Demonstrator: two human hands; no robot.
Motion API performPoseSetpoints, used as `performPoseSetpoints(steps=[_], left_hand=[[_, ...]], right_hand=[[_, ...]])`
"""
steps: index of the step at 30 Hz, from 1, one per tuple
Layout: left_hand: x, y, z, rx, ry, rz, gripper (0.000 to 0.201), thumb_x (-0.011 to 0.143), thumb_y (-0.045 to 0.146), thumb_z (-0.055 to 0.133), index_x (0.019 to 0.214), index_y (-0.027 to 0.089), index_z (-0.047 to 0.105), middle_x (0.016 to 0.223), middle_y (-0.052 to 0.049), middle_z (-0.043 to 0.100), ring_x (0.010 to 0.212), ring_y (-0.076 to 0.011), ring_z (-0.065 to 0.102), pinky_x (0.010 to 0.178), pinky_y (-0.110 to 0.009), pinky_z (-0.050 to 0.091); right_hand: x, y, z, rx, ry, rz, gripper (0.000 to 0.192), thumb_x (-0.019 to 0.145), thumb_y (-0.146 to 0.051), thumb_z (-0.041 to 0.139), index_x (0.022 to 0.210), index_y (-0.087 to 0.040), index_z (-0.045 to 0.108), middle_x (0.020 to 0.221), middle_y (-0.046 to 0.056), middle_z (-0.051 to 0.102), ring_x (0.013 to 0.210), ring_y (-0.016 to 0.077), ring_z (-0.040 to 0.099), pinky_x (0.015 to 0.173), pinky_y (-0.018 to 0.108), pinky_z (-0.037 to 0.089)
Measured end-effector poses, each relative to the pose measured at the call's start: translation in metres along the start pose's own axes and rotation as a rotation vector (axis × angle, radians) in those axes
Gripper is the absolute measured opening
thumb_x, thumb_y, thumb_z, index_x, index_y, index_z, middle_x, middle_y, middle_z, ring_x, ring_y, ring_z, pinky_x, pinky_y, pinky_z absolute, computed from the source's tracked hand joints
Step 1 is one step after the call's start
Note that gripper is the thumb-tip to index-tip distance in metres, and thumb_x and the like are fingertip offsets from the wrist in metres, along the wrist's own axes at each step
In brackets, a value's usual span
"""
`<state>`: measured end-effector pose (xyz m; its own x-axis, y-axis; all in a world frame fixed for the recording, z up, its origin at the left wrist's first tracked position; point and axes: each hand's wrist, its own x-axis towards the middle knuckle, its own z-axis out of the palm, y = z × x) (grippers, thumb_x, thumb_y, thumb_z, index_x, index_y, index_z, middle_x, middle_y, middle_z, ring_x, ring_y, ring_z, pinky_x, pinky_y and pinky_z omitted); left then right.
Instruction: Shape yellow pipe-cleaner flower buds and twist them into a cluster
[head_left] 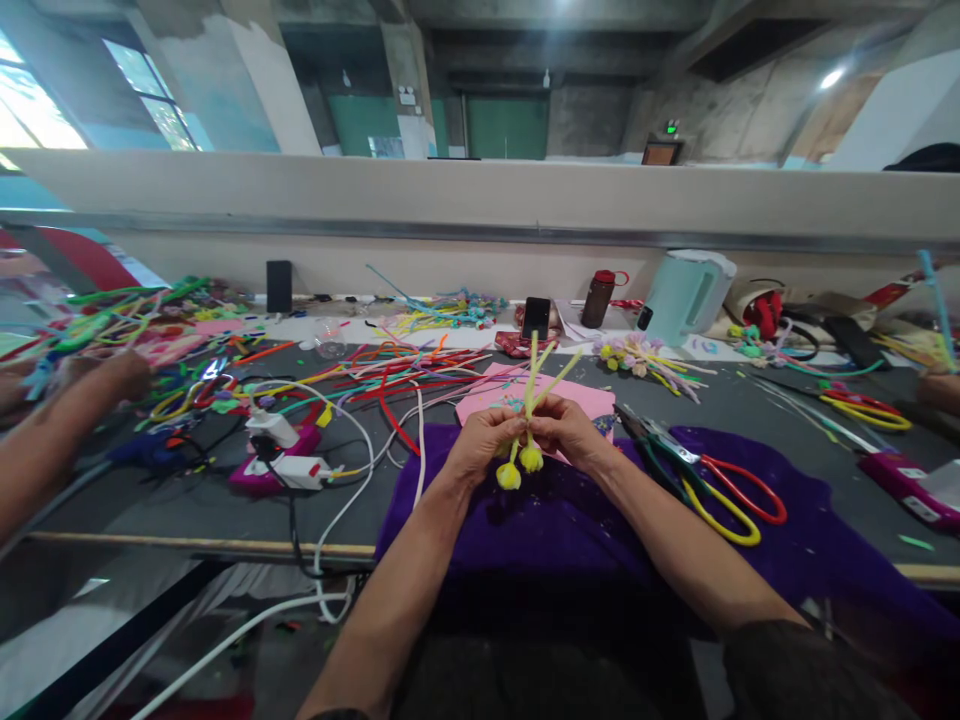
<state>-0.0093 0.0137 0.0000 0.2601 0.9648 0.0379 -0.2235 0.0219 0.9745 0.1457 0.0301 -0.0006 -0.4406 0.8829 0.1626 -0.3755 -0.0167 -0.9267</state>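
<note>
My left hand (480,440) and my right hand (571,432) meet over a purple cloth (570,530) and pinch a small bundle of yellow-green pipe cleaners (534,385). The stems stick up and fan out above my fingers. Two yellow pompom-like ends (519,467) hang below my hands. A pink sheet (525,392) lies on the table just behind the bundle.
Pliers (660,440) and red-and-yellow scissors (731,490) lie right of my hands. A power strip with white cables (289,465) sits to the left among scattered coloured pipe cleaners (405,365). Another person's arm (52,440) reaches in at far left. A kettle (686,295), a bottle (600,297) and a phone (535,316) stand at the back.
</note>
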Motion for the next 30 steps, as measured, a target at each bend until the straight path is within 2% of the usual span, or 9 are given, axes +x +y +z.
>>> performPoseSetpoints(steps=[3,9,12,17,21,25,30], left_hand=[[0.001,-0.001,-0.001,-0.043,-0.039,-0.074,0.022,0.061,0.029,0.071,0.061,0.011,0.059,0.052,0.0,0.058,0.042,-0.0064,0.047,0.044,-0.019,0.033],[0.003,-0.004,-0.002,-0.041,0.016,-0.088,0.022,0.061,0.029,0.072,0.063,0.011,0.058,0.051,-0.001,0.058,0.04,-0.0062,0.046,0.043,-0.019,0.033],[0.002,-0.002,0.0,-0.018,0.025,-0.048,0.022,0.062,0.029,0.071,0.064,0.011,0.059,0.053,0.0,0.058,0.041,-0.0062,0.047,0.044,-0.019,0.034],[-0.001,0.002,0.008,0.066,0.142,0.08,0.022,0.063,0.032,0.07,0.066,0.012,0.06,0.055,0.002,0.057,0.043,-0.0052,0.045,0.044,-0.018,0.032],[-0.003,0.005,0.015,0.082,0.17,0.153,0.023,0.063,0.034,0.07,0.065,0.013,0.059,0.053,0.003,0.054,0.044,-0.005,0.043,0.045,-0.018,0.033],[-0.003,0.003,0.015,0.052,0.153,0.16,0.026,0.061,0.036,0.071,0.066,0.014,0.059,0.054,0.003,0.055,0.044,-0.0054,0.044,0.045,-0.018,0.033],[0.001,0.0,0.007,-0.083,0.038,0.011,0.028,0.063,0.038,0.069,0.068,0.012,0.06,0.057,0.0,0.058,0.044,-0.006,0.047,0.045,-0.019,0.034]], right_hand=[[0.001,0.002,0.0,0.033,-0.006,0.015,0.025,0.055,-0.023,0.075,0.073,-0.016,0.059,0.047,-0.007,0.051,0.033,0.0028,0.035,0.034,0.017,0.024],[0.002,0.001,-0.003,0.006,0.019,0.033,0.022,0.056,-0.024,0.074,0.068,-0.014,0.059,0.043,-0.007,0.049,0.033,0.0035,0.036,0.033,0.017,0.023],[0.002,0.0,-0.002,-0.008,0.05,0.032,0.021,0.057,-0.023,0.073,0.068,-0.014,0.058,0.043,-0.007,0.048,0.033,0.0036,0.037,0.033,0.017,0.023],[0.002,0.0,-0.001,-0.002,0.07,0.009,0.019,0.06,-0.024,0.071,0.069,-0.015,0.057,0.042,-0.007,0.048,0.032,0.0041,0.037,0.033,0.016,0.023],[0.003,0.0,0.0,0.016,0.078,0.018,0.02,0.059,-0.024,0.071,0.067,-0.014,0.056,0.042,-0.007,0.048,0.031,0.0041,0.037,0.031,0.016,0.023],[0.002,-0.002,0.001,0.013,0.079,0.025,0.02,0.061,-0.026,0.071,0.065,-0.014,0.055,0.042,-0.007,0.048,0.031,0.0041,0.037,0.031,0.016,0.025],[0.002,-0.002,-0.002,-0.022,0.087,0.028,0.021,0.061,-0.027,0.071,0.065,-0.014,0.054,0.044,-0.006,0.051,0.033,0.0045,0.04,0.032,0.016,0.027]])
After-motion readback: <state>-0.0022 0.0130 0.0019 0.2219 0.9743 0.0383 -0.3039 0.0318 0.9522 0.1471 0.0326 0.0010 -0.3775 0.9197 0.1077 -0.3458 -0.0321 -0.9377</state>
